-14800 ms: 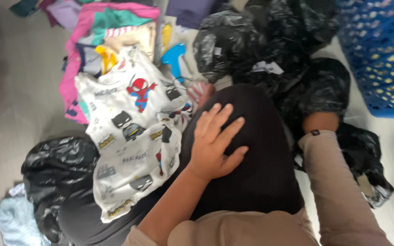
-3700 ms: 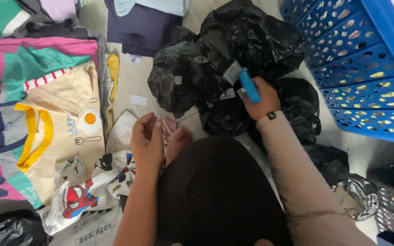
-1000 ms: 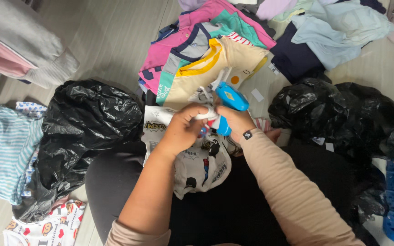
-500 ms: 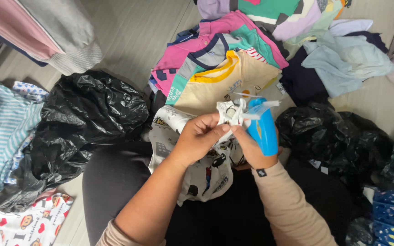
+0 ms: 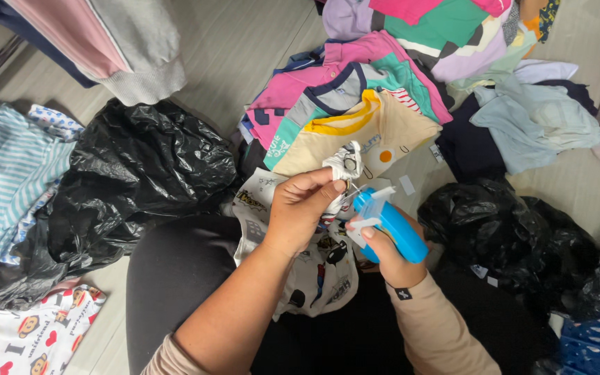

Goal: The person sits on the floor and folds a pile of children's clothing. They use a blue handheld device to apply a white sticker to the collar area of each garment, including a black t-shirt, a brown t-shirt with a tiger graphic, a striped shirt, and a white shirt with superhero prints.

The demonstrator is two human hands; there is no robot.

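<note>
Since half a second ago both hands have come slightly lower and closer together, and the blue tagging gun now lies flatter, its nose aimed left at the cloth rather than standing upright.

My left hand has its grip closed: thumb and fingertips pinch a bunched fold of the white printed garment, lifting a small twisted peak of it just above my knuckles. My right hand has its grip wrapped shut around the gun's handle, the white tip of the tool touching or nearly touching the pinched fold; I cannot tell which. The rest of the garment hangs down from my left hand and drapes over my lap, which is clad in black.

Both forearms reach forward from the bottom edge, the left bare below a pushed-up beige sleeve, the right covered by a beige sleeve to the wrist, the wrists bent inward toward each other.

Beyond my hands a stack of folded colourful shirts lies on the floor. A black plastic bag sits to my left, another black bag to my right, and a striped pale-blue garment lies at the far left.
</note>
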